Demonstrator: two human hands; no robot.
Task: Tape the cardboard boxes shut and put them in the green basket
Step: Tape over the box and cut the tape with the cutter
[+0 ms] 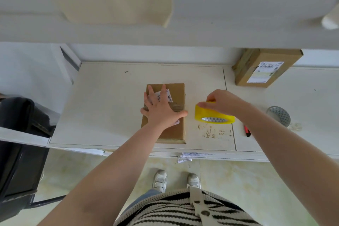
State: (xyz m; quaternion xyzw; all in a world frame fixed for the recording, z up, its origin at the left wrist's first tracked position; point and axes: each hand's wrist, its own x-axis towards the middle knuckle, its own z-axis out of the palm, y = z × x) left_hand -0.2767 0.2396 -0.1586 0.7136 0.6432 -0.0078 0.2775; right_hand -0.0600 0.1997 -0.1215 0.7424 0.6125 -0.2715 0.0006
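Note:
A flat brown cardboard box (176, 130) with a white barcode label lies in the middle of the white table (110, 108). My left hand (161, 110) lies flat on the box, its fingers spread straight. Just right of the box, my right hand (222, 102) grips a yellow roll of packing tape (213, 114) from above, close to the tabletop. A second cardboard box (266, 68) with a shipping label stands at the back right of the table. No green basket is in view.
A red utility knife (247, 131) lies on the table right of the tape, partly under my right forearm. A round glass dish (278, 115) sits further right. A black chair (20, 152) stands at the table's left end. A pale sofa (238, 5) lies beyond the table.

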